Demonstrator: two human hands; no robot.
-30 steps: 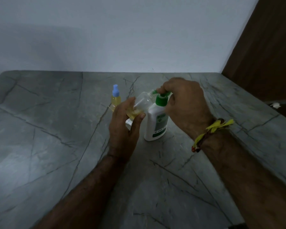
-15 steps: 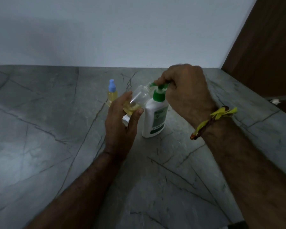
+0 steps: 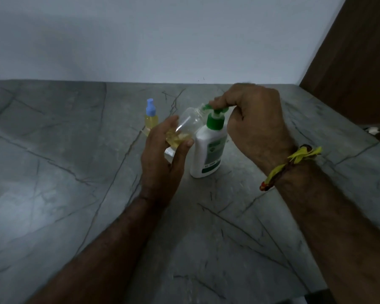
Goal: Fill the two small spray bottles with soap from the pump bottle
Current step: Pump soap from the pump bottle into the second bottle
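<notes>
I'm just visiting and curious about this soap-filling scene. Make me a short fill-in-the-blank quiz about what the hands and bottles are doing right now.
1. The right hand presses the pump bottle's ____ pump head.
2. The left hand holds a clear spray bottle tilted, its mouth at the pump's ____.
3. The other spray bottle, standing behind on the table, has a ____ cap.

Missing words: green; nozzle; blue

The picture is dim and bluish, slightly soft and grainy throughout. A pale sheen lies on the worktop (image 3: 42, 194) at lower left. Wide-angle distortion bends the frame's edges.
</notes>
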